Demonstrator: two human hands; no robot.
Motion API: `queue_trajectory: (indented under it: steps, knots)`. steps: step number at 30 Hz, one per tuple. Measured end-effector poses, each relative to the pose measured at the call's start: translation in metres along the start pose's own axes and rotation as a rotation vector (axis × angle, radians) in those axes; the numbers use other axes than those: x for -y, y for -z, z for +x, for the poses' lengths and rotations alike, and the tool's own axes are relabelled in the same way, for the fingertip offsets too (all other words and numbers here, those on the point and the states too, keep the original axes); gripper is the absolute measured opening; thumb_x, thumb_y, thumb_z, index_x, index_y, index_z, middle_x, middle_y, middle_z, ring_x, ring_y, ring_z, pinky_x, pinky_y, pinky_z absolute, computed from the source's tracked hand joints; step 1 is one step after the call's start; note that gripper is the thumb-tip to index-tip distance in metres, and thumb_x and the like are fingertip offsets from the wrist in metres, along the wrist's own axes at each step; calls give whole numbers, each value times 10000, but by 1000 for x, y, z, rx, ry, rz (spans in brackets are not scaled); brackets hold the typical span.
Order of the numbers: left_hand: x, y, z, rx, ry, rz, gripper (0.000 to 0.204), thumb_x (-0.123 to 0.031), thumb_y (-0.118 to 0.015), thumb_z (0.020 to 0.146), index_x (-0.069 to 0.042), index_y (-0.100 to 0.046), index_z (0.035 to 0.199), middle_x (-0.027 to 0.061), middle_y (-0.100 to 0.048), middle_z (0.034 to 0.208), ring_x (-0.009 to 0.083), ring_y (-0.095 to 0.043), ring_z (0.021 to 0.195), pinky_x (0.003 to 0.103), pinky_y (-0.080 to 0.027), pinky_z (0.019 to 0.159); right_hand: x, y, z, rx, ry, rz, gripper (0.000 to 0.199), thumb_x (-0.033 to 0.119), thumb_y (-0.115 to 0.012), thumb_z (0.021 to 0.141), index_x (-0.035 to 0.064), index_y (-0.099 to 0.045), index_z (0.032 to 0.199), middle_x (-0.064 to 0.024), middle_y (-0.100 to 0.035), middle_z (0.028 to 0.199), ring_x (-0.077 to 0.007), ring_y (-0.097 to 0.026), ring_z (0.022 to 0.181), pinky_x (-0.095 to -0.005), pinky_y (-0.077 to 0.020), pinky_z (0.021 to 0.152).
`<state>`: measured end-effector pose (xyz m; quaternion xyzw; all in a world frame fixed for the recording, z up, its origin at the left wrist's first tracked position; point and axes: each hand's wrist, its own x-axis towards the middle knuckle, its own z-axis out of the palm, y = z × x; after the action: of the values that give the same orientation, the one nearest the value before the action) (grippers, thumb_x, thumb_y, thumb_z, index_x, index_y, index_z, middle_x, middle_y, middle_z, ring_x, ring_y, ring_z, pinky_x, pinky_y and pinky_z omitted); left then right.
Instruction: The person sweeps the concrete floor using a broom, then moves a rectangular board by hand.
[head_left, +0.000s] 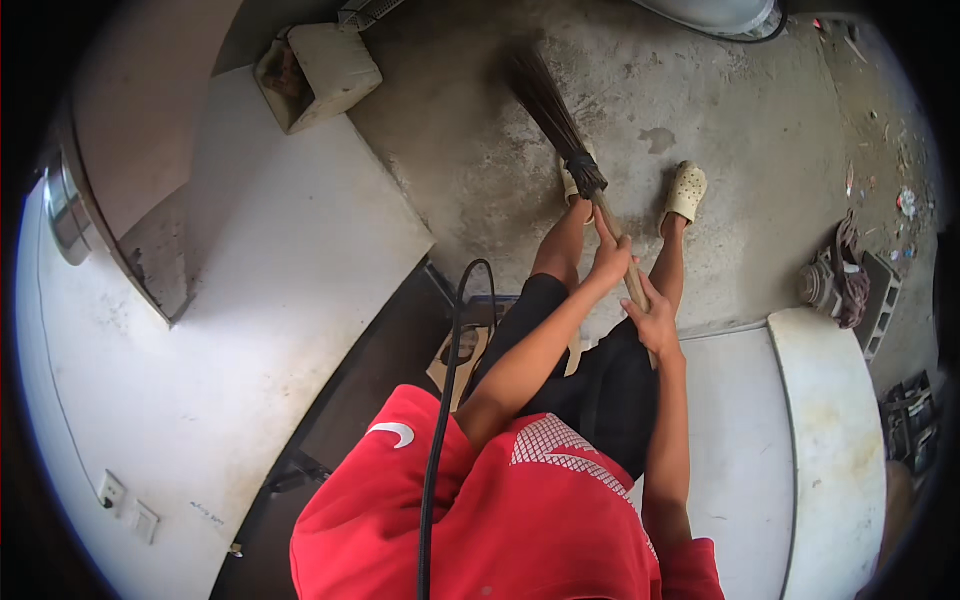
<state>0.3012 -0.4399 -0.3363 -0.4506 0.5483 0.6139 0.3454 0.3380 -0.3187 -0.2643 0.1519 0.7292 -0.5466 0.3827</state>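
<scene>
A stick broom (550,110) with dark, stiff bristles slants across the concrete floor, its tips blurred at the top. Black binding ties the bristles to a pale wooden handle. Closed round this handle, just below the binding, is my left hand (610,258). Lower down, close to my right knee, my right hand (654,322) also grips the handle, whose end shows below it near my thigh. The broom passes between my feet, partly in front of the left cream clog; the right clog (686,192) is in full view.
A dirty off-white bin (325,75) lies at the upper left beside a white wall (290,240). Litter (906,202) is scattered along the right. A grey hollow block (880,300) stands near a dark cloth (852,290). A black cable (440,430) loops at my left side.
</scene>
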Motion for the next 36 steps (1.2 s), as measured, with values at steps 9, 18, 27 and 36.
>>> queue_trajectory:
  steps: [9,18,27,36]
  knots:
    - [-59,134,88,-356,-66,-70,741,-93,-364,883,-138,172,1392,66,-439,844,148,-462,652,309,-465,653,36,-86,133,81,240,-433,538,234,-613,764,113,-466,1267,-232,-616,930,-362,-570,956,-391,-424,833]
    - [71,67,227,-350,-47,602,833,-72,-446,861,-134,216,1362,263,-586,836,316,-618,656,376,-516,587,-165,-109,172,-77,-91,35,494,263,-576,821,38,-471,1247,-237,-596,973,-327,-573,974,-359,-415,865]
    - [47,30,-34,-6,45,127,735,-140,-472,874,-155,54,1388,97,-535,739,166,-538,506,307,-460,463,-25,-67,-61,-94,-427,399,563,70,-625,758,-14,-423,1277,-171,-529,1218,-202,-487,1145,-296,-354,964]
    - [-25,141,120,-382,-10,-269,386,-484,-434,885,-103,-395,934,-6,-387,700,81,-357,522,274,-389,470,-8,-147,125,-143,65,-8,551,183,-609,720,119,-484,1252,-278,-585,943,-391,-564,948,-381,-441,795]
